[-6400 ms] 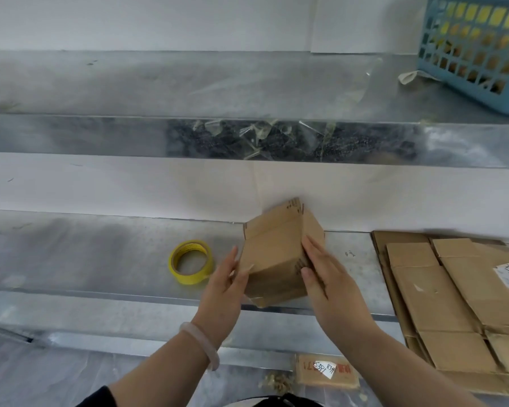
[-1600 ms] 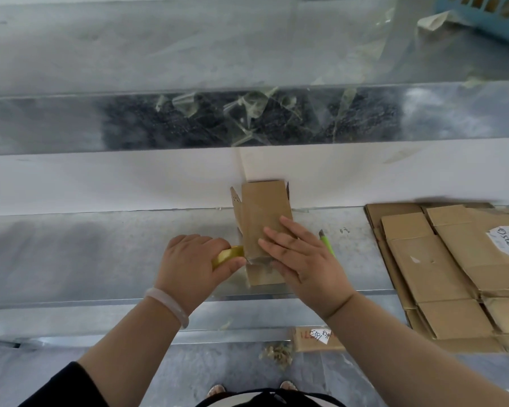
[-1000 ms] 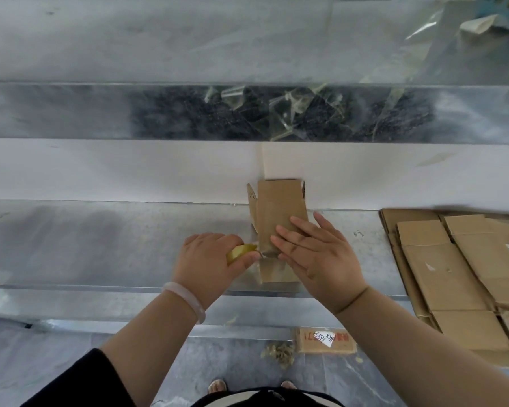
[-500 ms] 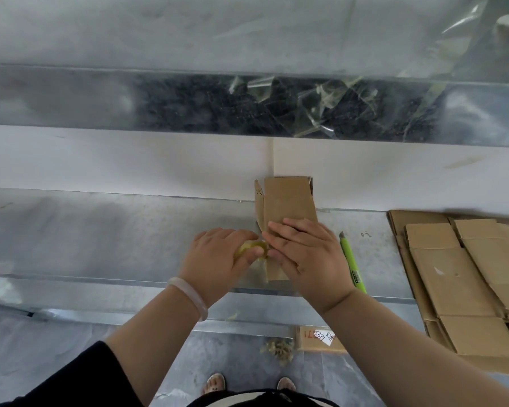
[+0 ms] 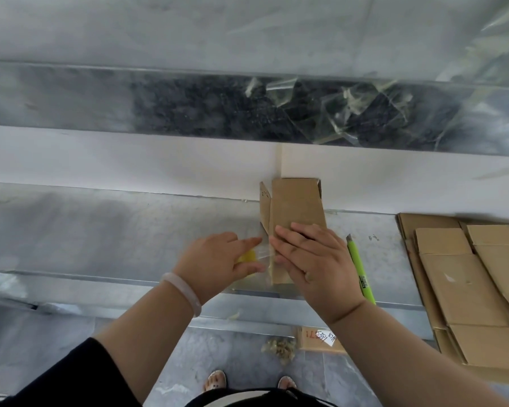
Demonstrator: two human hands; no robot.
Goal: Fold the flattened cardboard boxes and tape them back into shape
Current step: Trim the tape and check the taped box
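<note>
A small brown cardboard box stands folded on the metal shelf, its far flaps upright against the white wall. My right hand presses flat on its top face with straight fingers. Just left of the box, my left hand grips the yellow tape roll, and a clear strip of tape stretches from the roll to the box's near left edge. Most of the roll is hidden inside my hand.
A green utility knife lies right of the box. A stack of flattened cardboard boxes fills the shelf's right end. Used tape strips hang off the upper shelf's edge. A labelled box lies on the floor.
My left hand has pulled the tape roll leftward away from the box, drawing out a clear strip. My right hand's fingers have flattened on the box top. The camera shifted slightly.
</note>
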